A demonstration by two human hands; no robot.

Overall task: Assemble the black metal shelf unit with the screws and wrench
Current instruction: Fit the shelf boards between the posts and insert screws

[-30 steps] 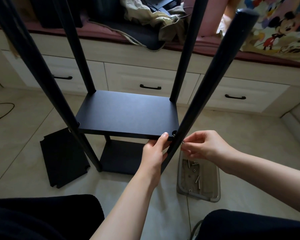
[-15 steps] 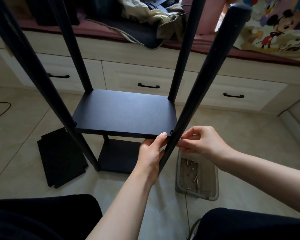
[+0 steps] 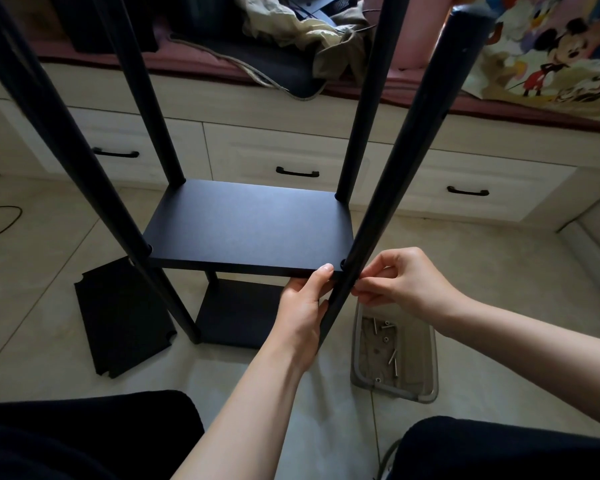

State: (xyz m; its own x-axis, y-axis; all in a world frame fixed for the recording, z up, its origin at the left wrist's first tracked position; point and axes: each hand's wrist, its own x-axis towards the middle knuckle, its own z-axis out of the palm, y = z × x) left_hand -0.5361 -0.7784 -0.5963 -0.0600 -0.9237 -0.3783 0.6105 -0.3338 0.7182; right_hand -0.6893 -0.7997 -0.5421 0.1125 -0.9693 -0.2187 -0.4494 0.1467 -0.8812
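Head view, centre frame: left hand (image 3: pixel 300 308) grips the front edge of the middle shelf (image 3: pixel 246 226), holding it level, while right hand (image 3: pixel 400 282) pinches something small, likely a screw, against the near-right pole (image 3: pixel 388 209). Next, threading it straight. Compared with a second ago, both hands sit slightly higher; screw tray (image 3: pixel 394 355) unchanged below.

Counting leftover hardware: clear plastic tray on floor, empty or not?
Not empty. The clear plastic tray holds several loose silver screws on its bottom.
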